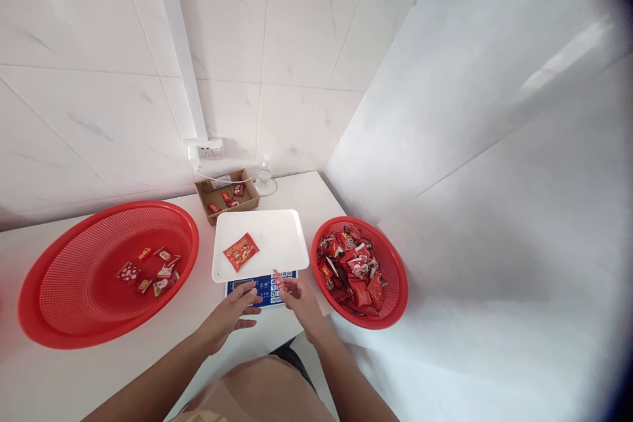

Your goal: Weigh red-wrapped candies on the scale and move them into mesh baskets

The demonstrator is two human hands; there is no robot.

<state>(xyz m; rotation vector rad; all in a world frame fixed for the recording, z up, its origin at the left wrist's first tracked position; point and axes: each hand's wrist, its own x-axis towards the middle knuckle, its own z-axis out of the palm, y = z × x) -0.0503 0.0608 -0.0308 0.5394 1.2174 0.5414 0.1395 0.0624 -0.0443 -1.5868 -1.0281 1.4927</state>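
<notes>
My right hand [298, 303] pinches a small red candy packet [279, 279] over the keypad of the scale [267, 291]. To its left, my left hand [232, 314] hovers by the scale's display with fingers apart and nothing in them. Just beyond both hands, the white tray [281, 237] rests on the scale. One larger red printed packet [241, 252] lies on the tray. At right, a round red basket [398, 270] holds many red wrapped candies [360, 277]. The wide red basket [59, 264] at left has several packets [161, 270] at its bottom.
Behind the tray, a small cardboard box [211, 214] holds a few red packets. A clear bottle [264, 173] stands beside it near the wall. A white cable [222, 180] runs from the wall socket [205, 150]. A white wall rises close on the right.
</notes>
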